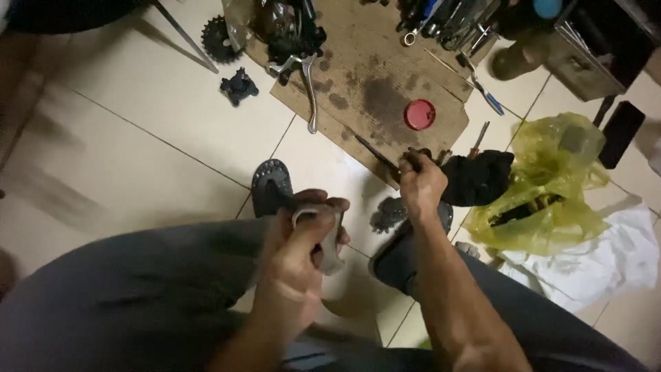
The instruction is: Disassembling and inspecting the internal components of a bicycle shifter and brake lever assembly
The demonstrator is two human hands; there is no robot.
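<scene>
- Metal bracket [329, 238], pale grey and curved, held low in the middle of the view above the person's lap; exact kind of part not clear from the blur.
- Left hand [303, 238]: grip closed around the metal bracket, thumb and fingers wrapped over its upper loop.
- Right hand [421, 184]: reaching forward to the near edge of the cardboard sheet [385, 83], fingers pinched shut on a small dark part [415, 156]; what the part is cannot be told.
- Cardboard sheet: lies on the tiled floor [138, 138], stained dark with oil, carrying a red round lid [419, 114], a silver brake lever [309, 86] and a heap of hand tools [447, 27] at its far end.
- Toothed sprocket [219, 38] and a small black fitting [238, 87]: on the floor left of the cardboard.
- Sandalled feet [272, 186]: planted either side of a dark gear-like piece [390, 215].
- Black cloth [478, 178], yellow plastic bag [551, 186] and white cloth [599, 258]: bunched just right of the right hand.
- Hazards, as judged: oily fingers may let the small dark part slip and roll among the clutter; the one-handed hold on the metal bracket could loosen while attention is on the reach; loose toothed parts near the feet could be kicked or trodden on.
</scene>
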